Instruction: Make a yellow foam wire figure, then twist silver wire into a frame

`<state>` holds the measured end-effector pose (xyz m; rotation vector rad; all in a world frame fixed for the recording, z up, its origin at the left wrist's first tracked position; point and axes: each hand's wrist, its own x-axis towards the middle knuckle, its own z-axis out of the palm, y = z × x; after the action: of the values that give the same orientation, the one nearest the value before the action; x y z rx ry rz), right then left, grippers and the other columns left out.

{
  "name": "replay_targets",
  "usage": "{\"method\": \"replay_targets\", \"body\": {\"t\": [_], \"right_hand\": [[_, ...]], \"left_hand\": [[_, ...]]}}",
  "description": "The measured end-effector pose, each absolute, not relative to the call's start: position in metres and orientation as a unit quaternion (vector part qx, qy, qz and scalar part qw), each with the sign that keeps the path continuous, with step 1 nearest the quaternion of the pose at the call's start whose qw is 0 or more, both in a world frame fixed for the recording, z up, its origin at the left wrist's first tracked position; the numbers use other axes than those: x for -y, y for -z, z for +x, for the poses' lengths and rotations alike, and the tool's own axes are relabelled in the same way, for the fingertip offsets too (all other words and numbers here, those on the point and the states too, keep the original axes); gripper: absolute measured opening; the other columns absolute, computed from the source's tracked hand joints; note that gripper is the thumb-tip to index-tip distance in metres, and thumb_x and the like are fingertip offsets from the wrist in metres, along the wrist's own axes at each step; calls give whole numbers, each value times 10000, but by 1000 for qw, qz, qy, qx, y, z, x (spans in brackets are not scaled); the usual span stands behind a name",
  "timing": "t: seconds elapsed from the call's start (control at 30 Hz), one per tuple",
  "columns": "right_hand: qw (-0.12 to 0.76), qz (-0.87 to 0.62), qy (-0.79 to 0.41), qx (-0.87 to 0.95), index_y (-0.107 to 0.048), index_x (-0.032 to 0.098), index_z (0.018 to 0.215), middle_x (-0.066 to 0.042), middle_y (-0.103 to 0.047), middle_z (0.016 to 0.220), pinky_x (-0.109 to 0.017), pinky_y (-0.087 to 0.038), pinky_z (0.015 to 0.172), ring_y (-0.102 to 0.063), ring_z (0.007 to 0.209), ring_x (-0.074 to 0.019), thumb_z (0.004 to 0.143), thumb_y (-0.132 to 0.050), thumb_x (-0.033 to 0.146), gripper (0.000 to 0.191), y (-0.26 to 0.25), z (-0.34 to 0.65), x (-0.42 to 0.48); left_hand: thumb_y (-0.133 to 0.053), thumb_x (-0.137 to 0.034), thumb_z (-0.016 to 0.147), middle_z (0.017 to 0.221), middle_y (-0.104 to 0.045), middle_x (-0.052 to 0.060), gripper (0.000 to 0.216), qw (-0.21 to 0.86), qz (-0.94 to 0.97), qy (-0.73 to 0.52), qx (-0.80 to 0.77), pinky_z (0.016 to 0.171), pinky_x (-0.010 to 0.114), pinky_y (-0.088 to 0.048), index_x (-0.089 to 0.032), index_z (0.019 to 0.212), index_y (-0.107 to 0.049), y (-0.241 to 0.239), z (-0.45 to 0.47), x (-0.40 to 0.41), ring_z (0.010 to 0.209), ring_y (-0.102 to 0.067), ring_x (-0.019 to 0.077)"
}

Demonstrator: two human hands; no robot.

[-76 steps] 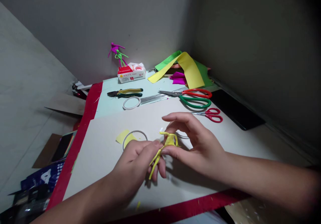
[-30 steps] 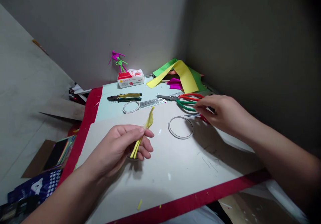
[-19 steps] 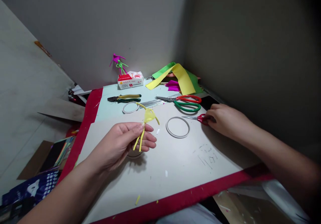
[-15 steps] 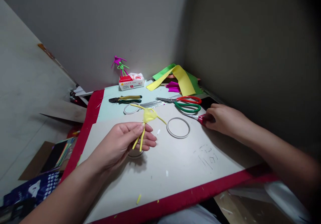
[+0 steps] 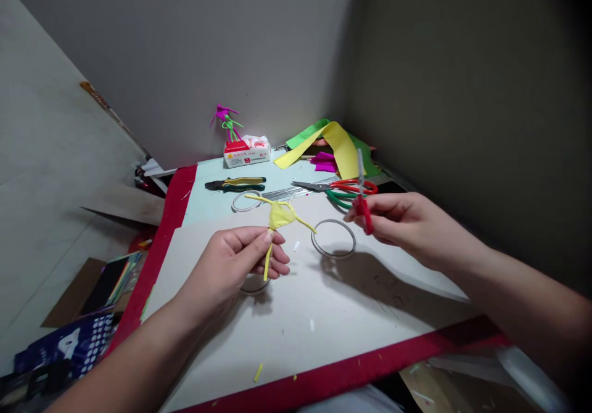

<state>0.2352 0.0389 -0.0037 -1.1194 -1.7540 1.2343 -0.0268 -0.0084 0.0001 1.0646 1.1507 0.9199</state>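
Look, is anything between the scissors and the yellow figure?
Nothing visible stands between the red-handled scissors in the right hand and the yellow figure in the left hand; a hoop lies below, on the board.

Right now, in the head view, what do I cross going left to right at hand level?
Left hand → yellow paper-wrapped figure → pale hoop → red-handled scissors, held in right hand
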Motion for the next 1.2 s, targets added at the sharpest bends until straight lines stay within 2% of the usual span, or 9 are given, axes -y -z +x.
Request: {"method": "replay_targets", "body": {"t": [0.1,0.2,0.43,0.57,0.67,0.77,0.87,1.0,1.2], "right_hand": [[398,-377,-469,693,-593,184,829,12,-569,759,-232,-429,620,-522,677,-102,841,-612,253,73,-1,212,-38],[411,-328,-510,681,-533,191,885,4,-580,841,-260,-475,681,-587,770,-131,778,-674,181,177,0,195,-38],[412,-320,-592,614,-489,194,798,30,-572,748,-231,-474,652,-562,691,-106,686,-691,69,263,15,185,-40],[382,-322,-615,610,-495,200,833,17,-592,759,-238,-466,636,-565,702,-119,739,-659,118,206,24,185,-44],[422,-349,-509,664,-536,194,799,3,-604,774,-243,-452,642,-567,716,-128,824,-596,188,65,26,190,-46],[446,-367,-318,752,-594,178,740,-9,-620,750,-237,-428,668,-568,726,-129,857,-542,167,129,23,200,-45],[357,-349,-276,821,-586,170,707,12,-571,649,-209,-370,570,-504,601,-93,849,-515,132,163,20,205,-42],[200,-353,-271,873,-443,176,603,40,-439,561,-229,-272,512,-364,522,-83,806,-563,218,239,21,203,-39],[125,-379,-243,884,-394,188,618,33,-431,583,-246,-245,529,-348,539,-97,803,-534,281,250,23,201,-43]], "left_hand": [[-621,-339,849,702,-698,36,213,592,488,-388,-510,616,239,-522,-135,837,-680,-2,-22,9,609,-638,126],[-609,-324,853,685,-678,25,214,567,516,-364,-529,591,220,-506,-132,793,-680,-5,-17,9,587,-614,113],[-538,-327,892,686,-691,53,303,566,575,-292,-513,663,244,-499,-127,740,-707,4,-18,3,653,-630,138],[-543,-357,892,681,-704,70,331,602,559,-265,-504,657,263,-512,-124,728,-711,11,-19,-4,657,-660,162],[-556,-333,887,646,-709,64,316,588,552,-280,-521,620,231,-505,-125,715,-719,13,-19,-7,610,-648,137],[-579,-327,874,668,-726,64,286,578,519,-322,-541,606,213,-518,-133,730,-732,12,-19,-9,616,-661,133],[-618,-330,849,700,-740,63,255,563,492,-370,-551,614,212,-544,-136,732,-737,11,-19,-11,639,-683,140],[-647,-304,830,700,-745,51,214,533,486,-416,-555,587,185,-552,-139,735,-742,8,-20,-11,626,-687,132],[-657,-244,820,720,-754,30,150,493,495,-453,-553,577,170,-561,-159,746,-756,10,-19,-9,617,-690,123]]}}
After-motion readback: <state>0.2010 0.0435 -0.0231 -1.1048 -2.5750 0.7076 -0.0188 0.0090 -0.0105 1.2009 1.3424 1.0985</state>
